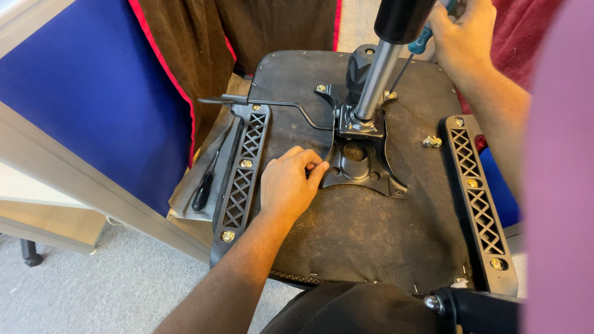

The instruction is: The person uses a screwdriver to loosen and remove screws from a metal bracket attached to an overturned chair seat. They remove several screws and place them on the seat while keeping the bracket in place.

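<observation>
Bracing the upturned seat (359,229), the left hand (288,185) lies curled at the edge of the plate (362,170), pinching a small part, while the right hand (461,37), beyond it, is closed on a screwdriver (417,48) angled toward a plate bolt (390,94).

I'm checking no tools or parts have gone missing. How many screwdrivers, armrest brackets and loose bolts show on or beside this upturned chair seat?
Screwdrivers: 2, a black one lying beside the seat and a teal-handled one in the right hand
Black lattice armrest brackets: 2
Loose brass bolts: 1
Total: 5
</observation>
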